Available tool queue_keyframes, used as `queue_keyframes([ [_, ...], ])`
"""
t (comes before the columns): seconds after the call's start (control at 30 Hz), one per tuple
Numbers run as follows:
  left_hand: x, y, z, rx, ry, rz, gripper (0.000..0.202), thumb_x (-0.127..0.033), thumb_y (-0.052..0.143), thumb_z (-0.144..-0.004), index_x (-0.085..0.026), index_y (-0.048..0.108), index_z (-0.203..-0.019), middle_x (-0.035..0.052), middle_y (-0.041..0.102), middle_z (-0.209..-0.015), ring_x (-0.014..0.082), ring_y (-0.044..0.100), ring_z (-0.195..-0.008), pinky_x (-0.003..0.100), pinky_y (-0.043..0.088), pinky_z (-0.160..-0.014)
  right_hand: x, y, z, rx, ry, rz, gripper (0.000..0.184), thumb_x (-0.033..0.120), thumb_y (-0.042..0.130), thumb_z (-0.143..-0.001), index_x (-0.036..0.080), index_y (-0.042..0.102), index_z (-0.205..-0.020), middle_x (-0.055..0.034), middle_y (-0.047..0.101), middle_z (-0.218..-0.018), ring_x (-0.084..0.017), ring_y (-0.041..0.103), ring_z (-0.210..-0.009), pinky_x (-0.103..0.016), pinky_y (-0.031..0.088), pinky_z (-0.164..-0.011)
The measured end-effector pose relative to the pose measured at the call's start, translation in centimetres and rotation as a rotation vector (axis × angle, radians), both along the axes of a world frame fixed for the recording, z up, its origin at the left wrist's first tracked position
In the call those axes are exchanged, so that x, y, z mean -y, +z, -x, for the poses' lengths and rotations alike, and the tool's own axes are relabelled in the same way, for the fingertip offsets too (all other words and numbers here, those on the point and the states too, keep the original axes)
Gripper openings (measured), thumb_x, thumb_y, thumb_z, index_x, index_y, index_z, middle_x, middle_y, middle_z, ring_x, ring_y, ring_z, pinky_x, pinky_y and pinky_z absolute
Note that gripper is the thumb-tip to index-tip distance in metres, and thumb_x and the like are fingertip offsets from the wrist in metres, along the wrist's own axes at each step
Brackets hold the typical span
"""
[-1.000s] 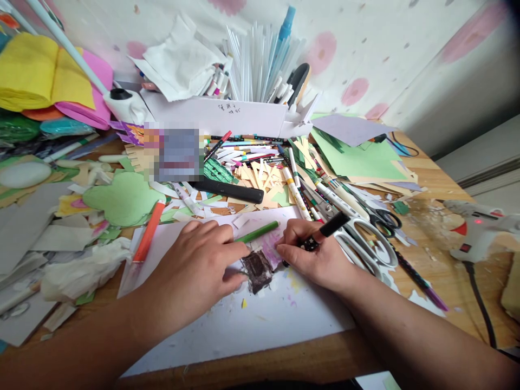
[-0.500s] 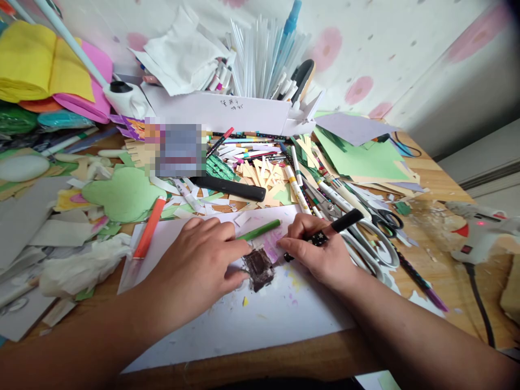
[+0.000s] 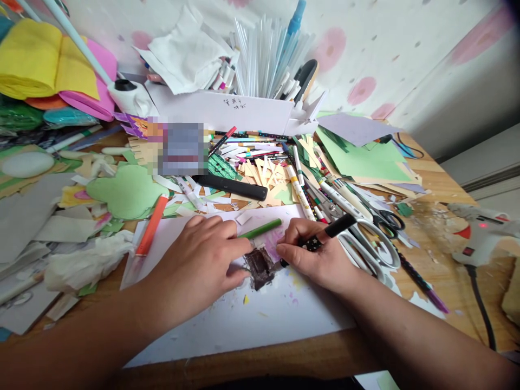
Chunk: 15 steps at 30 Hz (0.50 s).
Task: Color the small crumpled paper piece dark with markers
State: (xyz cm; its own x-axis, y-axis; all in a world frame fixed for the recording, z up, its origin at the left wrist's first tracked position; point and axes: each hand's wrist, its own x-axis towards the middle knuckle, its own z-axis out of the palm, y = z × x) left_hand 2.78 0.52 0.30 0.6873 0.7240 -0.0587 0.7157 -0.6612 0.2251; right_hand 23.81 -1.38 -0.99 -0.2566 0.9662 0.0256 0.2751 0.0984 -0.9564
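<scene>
left hand (image 3: pixel 199 260): palm down, not gripping, fingertips pinning the left edge of the dark paper piece (image 3: pixel 260 266)
right hand (image 3: pixel 317 257): closed around black marker (image 3: pixel 327 233), tip at the piece's right edge
piece: on white sheet (image 3: pixel 276 314), table (image 3: pixel 430 271) front centre
green pen (image 3: pixel 260 229): just behind the piece
scissors (image 3: pixel 377 244): just right of right hand

Square patch (image 3: pixel 259 266): dark brown-black, scribbled. Marker (image 3: pixel 325 234): black, white stars on barrel. Sheet (image 3: pixel 284 319): white, with a pink-purple smudge and yellow flecks. Pen (image 3: pixel 260 229) by the patch: green. Left pen (image 3: pixel 151 226): orange. Cutout (image 3: pixel 125 190): pale green. Worktop (image 3: pixel 426 271): light wood. Far wall (image 3: pixel 365 32): white, pink blots.
</scene>
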Motion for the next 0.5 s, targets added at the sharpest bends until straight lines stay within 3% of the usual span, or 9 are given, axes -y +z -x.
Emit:
queue_keyframes([
  [0.5,0.0,-0.21,0.17,0.014,-0.004,-0.02,0.017,-0.031,0.07,-0.074,-0.031,0.07,-0.092,0.0004,0.056,-0.079,0.0243,0.054,-0.083,0.04,0.034,-0.075,-0.43,-0.15,-0.56,0.015,-0.033,-0.006,0.024,0.021,0.059,-0.071,0.021,0.041,-0.054,0.004,0.043,-0.053,-0.011,0.038,-0.05,-0.025,0.031,-0.048],
])
